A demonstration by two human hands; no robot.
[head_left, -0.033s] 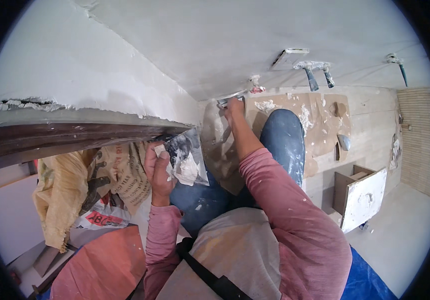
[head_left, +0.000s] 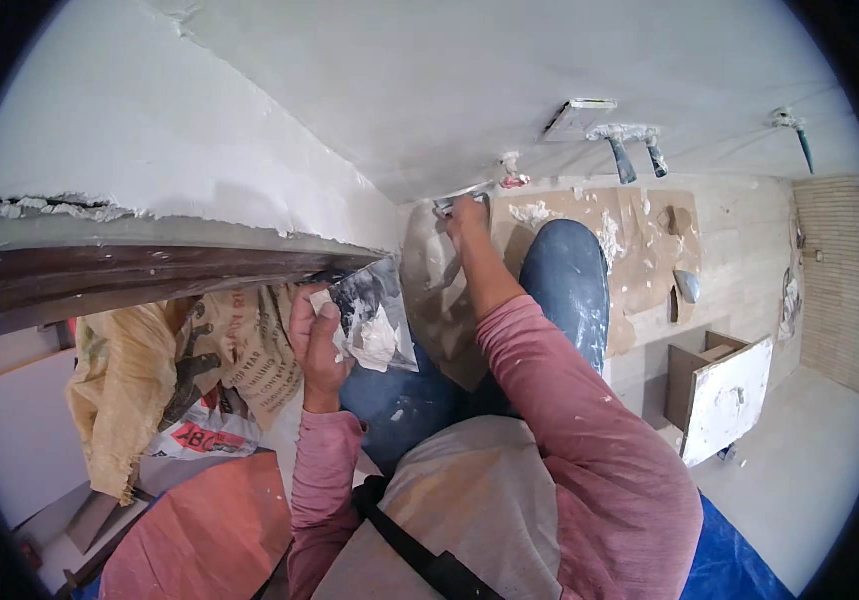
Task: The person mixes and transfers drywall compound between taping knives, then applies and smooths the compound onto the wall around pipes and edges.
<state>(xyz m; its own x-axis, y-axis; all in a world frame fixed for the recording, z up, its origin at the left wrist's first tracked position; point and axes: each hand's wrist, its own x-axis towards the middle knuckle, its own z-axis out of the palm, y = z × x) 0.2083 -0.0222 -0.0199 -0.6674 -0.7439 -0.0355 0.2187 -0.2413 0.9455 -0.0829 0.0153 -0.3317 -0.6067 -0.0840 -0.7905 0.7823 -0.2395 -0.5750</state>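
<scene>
white filler sits heaped on the metal hawk plate (head_left: 375,320), frame centre-left, left hand (head_left: 315,345) closed round its edge. right hand (head_left: 465,220), upper centre, fist wrapped on a putty knife (head_left: 447,203) pressed to the wall (head_left: 550,90) base. step looks like skimming; next stroke likely needs a reload off the plate

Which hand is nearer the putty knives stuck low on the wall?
Right. The right hand works at the wall's base, short of the putty knives; the left hand holds a plaster-loaded hawk farther back.

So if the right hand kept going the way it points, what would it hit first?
Probably the white wall: the right hand presses a putty knife toward its foot, though depth is unclear.
</scene>
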